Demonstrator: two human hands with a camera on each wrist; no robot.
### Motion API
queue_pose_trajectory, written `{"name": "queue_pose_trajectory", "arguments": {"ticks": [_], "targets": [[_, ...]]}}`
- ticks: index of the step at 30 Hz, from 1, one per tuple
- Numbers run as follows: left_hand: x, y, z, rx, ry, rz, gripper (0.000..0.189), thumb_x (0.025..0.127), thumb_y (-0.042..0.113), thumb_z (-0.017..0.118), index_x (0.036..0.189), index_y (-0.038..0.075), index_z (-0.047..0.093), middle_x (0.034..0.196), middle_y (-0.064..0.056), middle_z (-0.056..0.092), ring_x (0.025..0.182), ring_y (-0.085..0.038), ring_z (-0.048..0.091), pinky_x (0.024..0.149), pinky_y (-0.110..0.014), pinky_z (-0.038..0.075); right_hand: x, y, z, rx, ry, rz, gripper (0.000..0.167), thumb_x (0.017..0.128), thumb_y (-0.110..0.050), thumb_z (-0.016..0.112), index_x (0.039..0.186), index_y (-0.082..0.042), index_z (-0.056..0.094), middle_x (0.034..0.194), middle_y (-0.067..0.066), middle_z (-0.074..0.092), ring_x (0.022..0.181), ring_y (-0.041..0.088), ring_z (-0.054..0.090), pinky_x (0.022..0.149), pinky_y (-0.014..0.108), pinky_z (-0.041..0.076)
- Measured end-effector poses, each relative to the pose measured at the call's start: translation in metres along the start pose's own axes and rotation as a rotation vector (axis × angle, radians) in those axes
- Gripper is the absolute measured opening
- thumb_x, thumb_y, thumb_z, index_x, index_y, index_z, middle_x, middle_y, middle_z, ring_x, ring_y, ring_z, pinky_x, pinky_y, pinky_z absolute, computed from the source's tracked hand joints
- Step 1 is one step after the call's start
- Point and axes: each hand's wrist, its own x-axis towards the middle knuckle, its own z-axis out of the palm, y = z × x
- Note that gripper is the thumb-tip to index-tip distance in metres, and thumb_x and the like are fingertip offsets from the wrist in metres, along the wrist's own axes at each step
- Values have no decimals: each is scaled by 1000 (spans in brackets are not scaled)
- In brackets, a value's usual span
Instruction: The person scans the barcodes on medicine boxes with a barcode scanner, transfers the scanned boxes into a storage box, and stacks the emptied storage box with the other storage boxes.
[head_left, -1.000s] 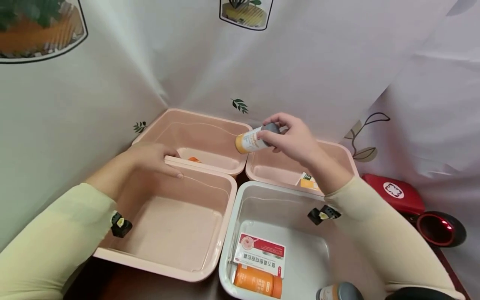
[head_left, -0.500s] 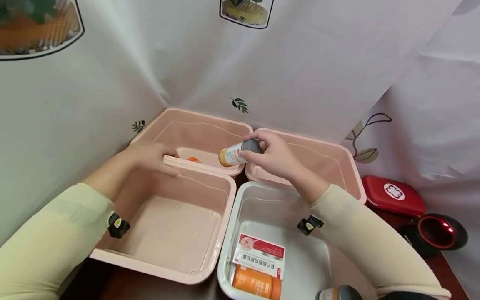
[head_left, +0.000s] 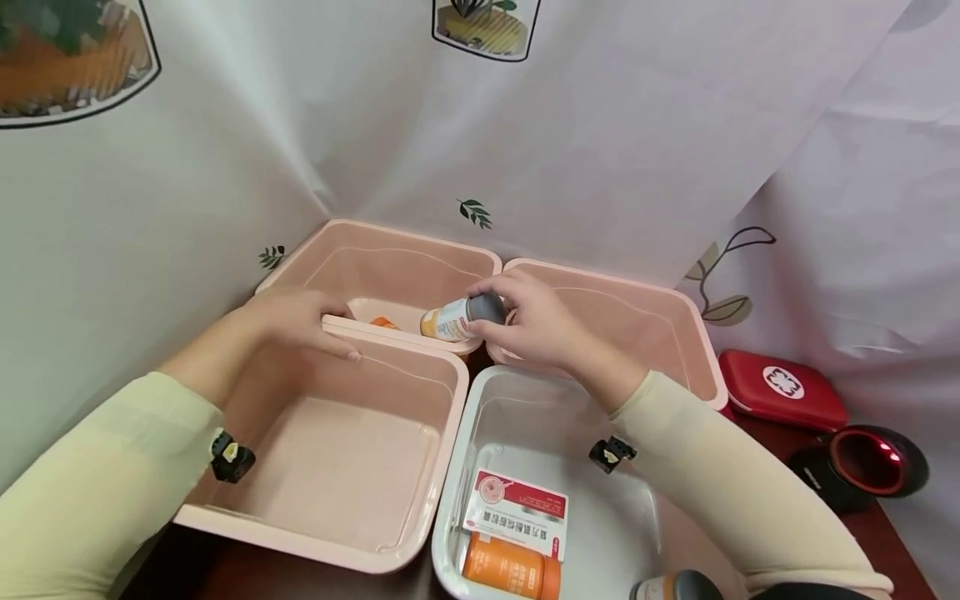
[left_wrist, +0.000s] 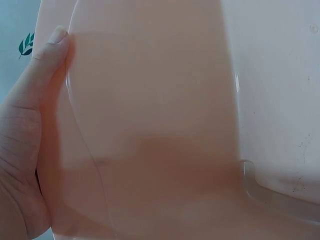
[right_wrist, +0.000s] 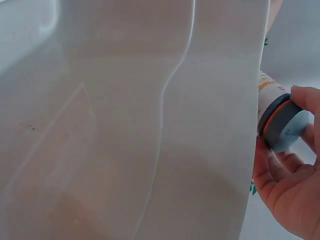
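My right hand [head_left: 532, 321] grips a pill bottle [head_left: 447, 320] by its dark grey cap. The bottle has a white label and yellow base, and tilts base-down to the left inside the far left pink bin [head_left: 412, 233]. In the right wrist view, fingers and thumb surround the bottle's cap [right_wrist: 283, 122]. My left hand [head_left: 296, 323] grips the rim where the far left bin meets the near left pink bin [head_left: 300, 546]. Its thumb lies on the near side; the other fingertips are hidden beyond the rim. An orange item [head_left: 384, 322] lies partly hidden in the far left bin.
The grey-white bin [head_left: 450, 500] holds a red-and-white medicine box [head_left: 517, 512], an orange bottle [head_left: 510, 567] and a grey-capped bottle [head_left: 675, 586]. A far right pink bin [head_left: 637, 304], a red case [head_left: 783, 390] and a black round device [head_left: 862, 467] stand rightward.
My right hand has moved left and down with the pill bottle, from above the bins' meeting point into the far left bin. The left hand has stayed on the rim.
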Motion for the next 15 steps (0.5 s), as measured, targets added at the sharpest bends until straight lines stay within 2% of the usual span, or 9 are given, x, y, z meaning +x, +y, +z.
{"name": "queue_pose_trajectory", "arguments": {"ticks": [5,9,12,15], "targets": [[2,-2,-2,9,1,-2,65,78,68,85,120,19,78,100,8,73,90,-13,65,87,-45,51,3,-4,-9,-48,-19,-4,47,94,-24,82,138,-12,69,128,8,63,111,27,66,92,44,55],[1,-4,-6,12,4,5,66,78,68,85,121,18,78,102,7,74,92,-15,66,90,-46,51,7,-14,-23,-26,-23,14,42,97,-23,79,135,-10,69,135,9,63,115,30,65,97,47,53],[-1,-6,-8,18,4,-3,67,79,68,85,121,18,78,103,7,74,94,-16,66,91,-47,50,8,-23,-35,-10,-71,5,35,97,-22,78,129,-9,72,131,8,65,114,28,64,97,47,54],[-4,-8,-9,33,9,-2,67,79,69,84,122,18,78,104,7,74,94,-15,66,90,-47,50,3,-30,-42,-20,-138,-55,29,96,-18,78,122,-7,74,121,6,69,108,25,68,92,44,57]]}}
